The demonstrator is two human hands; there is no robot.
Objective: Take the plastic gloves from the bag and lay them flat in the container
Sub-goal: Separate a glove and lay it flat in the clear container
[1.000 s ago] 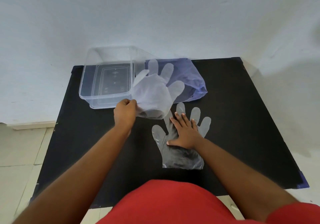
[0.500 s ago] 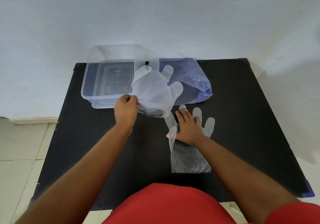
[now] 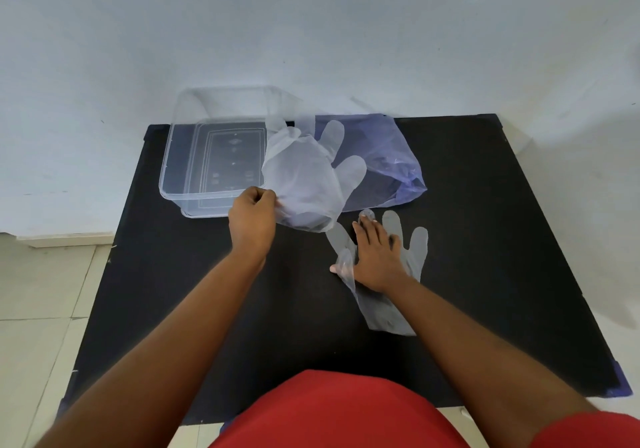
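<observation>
- A black table [image 3: 485, 239] stands against a pale wall.
- The left hand [image 3: 251, 219] pinches one plastic glove [image 3: 304, 184] by its cuff, mid-frame, beside the clear container [image 3: 207, 163].
- The right hand [image 3: 375, 257] lies open, flat on a second glove [image 3: 388, 309].
- Likely featherlight, limp and slippery; the cuff edge seems best.

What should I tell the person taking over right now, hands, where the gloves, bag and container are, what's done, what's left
Left hand: pinching the cuff of the lifted glove, held above the table beside the container's near right corner.
Right hand: pressed flat on the second glove, which lies on the black table with one edge folded up.
Clear container: far left of the table, no glove inside.
Purple bag: behind the gloves; contents unclear.
Done: two gloves out of the bag.
Left: lay both flat in the container, then check the bag for more.
</observation>
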